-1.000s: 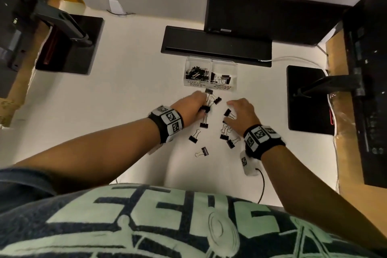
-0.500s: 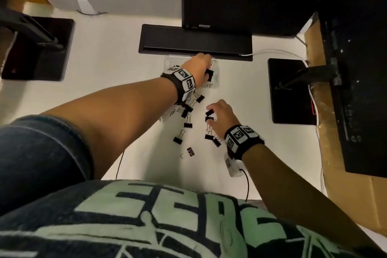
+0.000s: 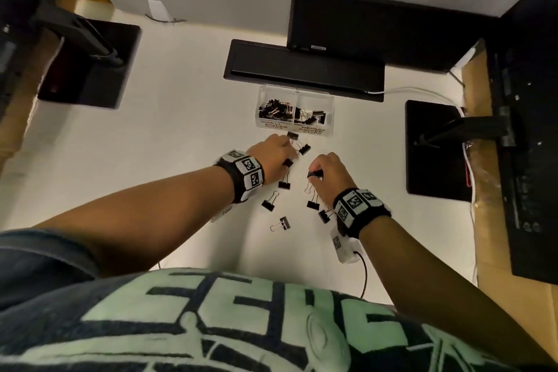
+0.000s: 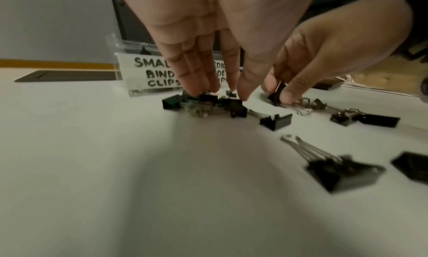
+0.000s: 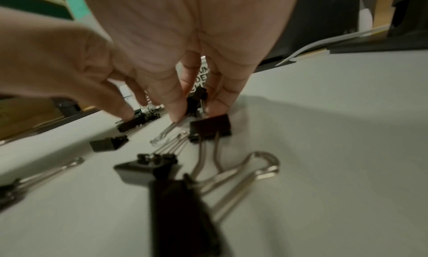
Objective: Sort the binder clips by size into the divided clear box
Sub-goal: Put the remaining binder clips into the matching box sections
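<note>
Black loose clips (image 3: 273,201) scattered on white desk near clear box (image 3: 329,118). Pick-up step. Right hand (image 3: 330,174) pinches one clip (image 3: 314,174); left hand (image 3: 271,157) fingertips together, on small clip (image 4: 206,98). Next: judge size, drop into matching compartment.

On the white desk (image 3: 181,136) a black monitor (image 3: 377,27) stands at twelve o'clock behind a flat black bar (image 3: 302,68), black stand bases sit at ten (image 3: 90,69) and three o'clock (image 3: 434,151), and a white cable (image 3: 416,90) runs toward two.

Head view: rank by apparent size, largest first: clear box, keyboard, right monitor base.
1. keyboard
2. right monitor base, though the wide-angle lens makes it unsure
3. clear box, clearly smallest
</note>
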Tool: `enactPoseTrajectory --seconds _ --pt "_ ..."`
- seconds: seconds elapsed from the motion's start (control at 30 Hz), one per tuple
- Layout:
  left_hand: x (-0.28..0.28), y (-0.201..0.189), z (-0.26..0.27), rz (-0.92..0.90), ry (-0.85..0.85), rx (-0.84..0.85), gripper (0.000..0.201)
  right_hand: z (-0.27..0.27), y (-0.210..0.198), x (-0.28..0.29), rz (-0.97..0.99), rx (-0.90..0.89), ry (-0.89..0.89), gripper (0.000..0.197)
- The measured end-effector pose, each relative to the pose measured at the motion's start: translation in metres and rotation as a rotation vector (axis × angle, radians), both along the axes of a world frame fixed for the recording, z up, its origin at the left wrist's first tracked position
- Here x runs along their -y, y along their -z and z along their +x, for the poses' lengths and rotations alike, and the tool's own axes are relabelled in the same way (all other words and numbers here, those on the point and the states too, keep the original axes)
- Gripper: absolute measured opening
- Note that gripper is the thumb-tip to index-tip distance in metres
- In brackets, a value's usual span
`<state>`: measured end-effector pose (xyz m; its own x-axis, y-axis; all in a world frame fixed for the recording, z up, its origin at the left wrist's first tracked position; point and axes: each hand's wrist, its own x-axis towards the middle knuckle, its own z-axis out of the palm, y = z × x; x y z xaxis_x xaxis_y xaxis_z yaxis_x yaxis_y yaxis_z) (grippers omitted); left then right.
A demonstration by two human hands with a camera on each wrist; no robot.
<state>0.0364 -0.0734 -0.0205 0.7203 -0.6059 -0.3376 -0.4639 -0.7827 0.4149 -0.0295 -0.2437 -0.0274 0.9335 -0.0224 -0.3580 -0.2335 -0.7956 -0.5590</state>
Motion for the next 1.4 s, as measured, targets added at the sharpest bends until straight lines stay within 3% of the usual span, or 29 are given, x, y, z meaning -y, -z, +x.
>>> enactPoseTrajectory --seconds 0.2,0.43,0.63,0.87,0.97,1.13,1.3,1.4 --pt "-0.003 0.008 -0.012 0.029 -0.037 0.006 0.034 0.018 -0.016 0.002 0.124 0.066 0.17 0.016" --pt "-0.001 0.006 -0.016 0.041 -0.076 -0.008 0.032 0.081 -0.046 0.008 0.207 0.228 0.371 0.019" --pt "-0.003 0.002 -0.015 0.039 -0.083 -0.032 0.034 0.101 -0.047 0.004 0.147 0.194 0.392 0.024" --pt "-0.013 0.001 -0.025 -0.088 -0.042 0.038 0.031 0.048 -0.054 0.012 0.17 0.122 0.309 0.018" --pt "-0.01 0.004 -0.037 -0.141 0.034 0.06 0.029 0.004 -0.043 0.016 0.139 -0.018 0.207 0.016" --pt "0.014 -0.002 -0.062 -0.113 0.216 0.003 0.029 -0.058 -0.019 0.021 -0.005 -0.062 0.082 0.003" --pt "0.031 0.005 -0.074 0.019 0.255 -0.038 0.032 -0.087 -0.004 0.007 -0.069 -0.074 0.033 0.025" --pt "0.029 0.006 -0.073 0.045 0.277 -0.031 0.032 -0.093 0.001 0.002 -0.088 -0.102 0.051 0.028"
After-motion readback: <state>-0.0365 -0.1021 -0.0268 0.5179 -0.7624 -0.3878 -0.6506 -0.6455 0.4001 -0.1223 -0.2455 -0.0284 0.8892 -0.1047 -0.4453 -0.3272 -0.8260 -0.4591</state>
